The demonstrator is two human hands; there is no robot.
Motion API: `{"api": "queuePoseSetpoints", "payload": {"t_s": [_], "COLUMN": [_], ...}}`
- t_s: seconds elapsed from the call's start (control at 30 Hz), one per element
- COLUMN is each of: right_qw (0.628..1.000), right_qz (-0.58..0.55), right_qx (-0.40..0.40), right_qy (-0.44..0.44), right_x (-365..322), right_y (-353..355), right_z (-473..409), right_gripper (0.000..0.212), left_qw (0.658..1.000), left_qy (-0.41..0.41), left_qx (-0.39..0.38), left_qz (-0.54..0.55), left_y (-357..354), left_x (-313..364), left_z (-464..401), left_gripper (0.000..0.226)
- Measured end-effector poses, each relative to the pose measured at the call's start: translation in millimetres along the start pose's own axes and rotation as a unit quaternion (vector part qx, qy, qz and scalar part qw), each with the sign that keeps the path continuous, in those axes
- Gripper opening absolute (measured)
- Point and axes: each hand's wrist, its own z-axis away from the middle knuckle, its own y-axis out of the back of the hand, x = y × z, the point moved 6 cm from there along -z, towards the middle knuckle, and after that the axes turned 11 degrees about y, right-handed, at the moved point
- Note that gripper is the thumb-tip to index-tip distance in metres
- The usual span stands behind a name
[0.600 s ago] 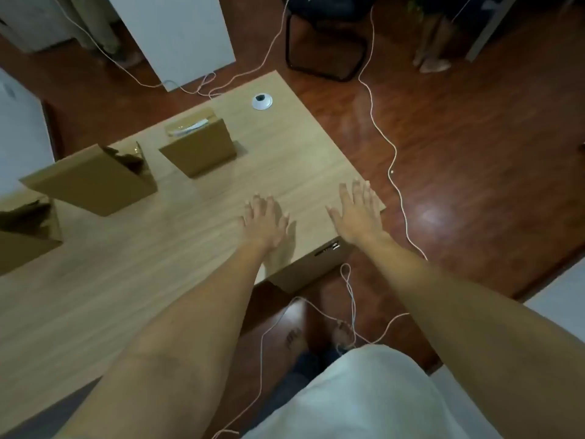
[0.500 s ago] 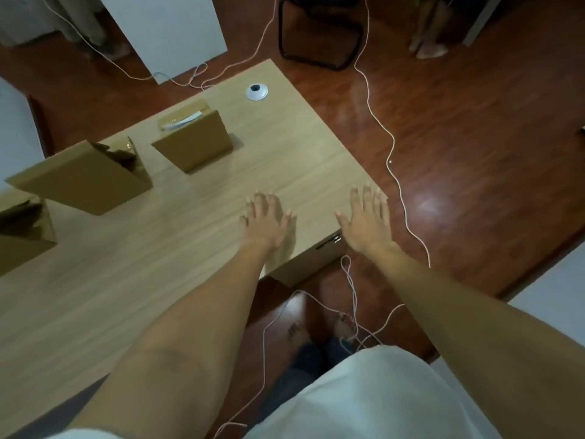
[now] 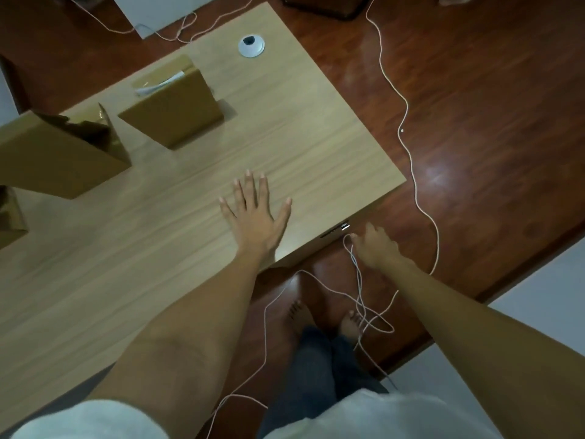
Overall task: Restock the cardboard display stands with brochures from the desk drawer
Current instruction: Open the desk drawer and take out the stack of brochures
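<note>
Just right hand (image 3: 375,245) beside drawer handle (image 3: 335,230), parallel to desk (image 3: 300,122) edge

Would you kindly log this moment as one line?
left hand flat on desk | right hand near drawer handle | no brochure held

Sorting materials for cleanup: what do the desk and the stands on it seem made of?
Desk: pale wood-grain top, smooth and matte, likely laminate rather than solid wood; the streaked grain looks printed. Stands: plain brown cardboard, dull and uncoated, with folded edges.
</note>
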Motion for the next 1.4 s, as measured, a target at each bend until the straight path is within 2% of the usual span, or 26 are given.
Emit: {"api": "queuePoseSetpoints", "payload": {"t_s": [0.17,0.27,0.53,1.1,1.4], "right_qw": [0.995,0.99,0.997,0.998,0.995], "right_qz": [-0.088,-0.128,-0.066,-0.01,-0.047], "right_qx": [0.005,0.033,-0.02,-0.012,-0.031], "right_qy": [0.055,0.045,0.019,-0.063,-0.077], "right_x": [-11,-21,-18,-6,29], "right_y": [-22,-18,-1,-11,-27], "right_z": [-13,-15,-27,0,31], "right_gripper": [0.041,0.04,0.038,0.035,0.037], "left_qw": [0.999,0.998,0.997,0.996,0.996], "left_qy": [0.021,0.022,0.025,0.022,0.024], "left_qx": [0.038,0.047,0.07,0.081,0.084], "left_qz": [0.008,0.019,0.034,0.038,0.035], "left_y": [-8,-5,-2,-2,-3], "left_x": [0,0,1,-1,0], "left_z": [-2,-2,0,-2,-2], "left_gripper": [0.087,0.084,0.077,0.074,0.073]}}
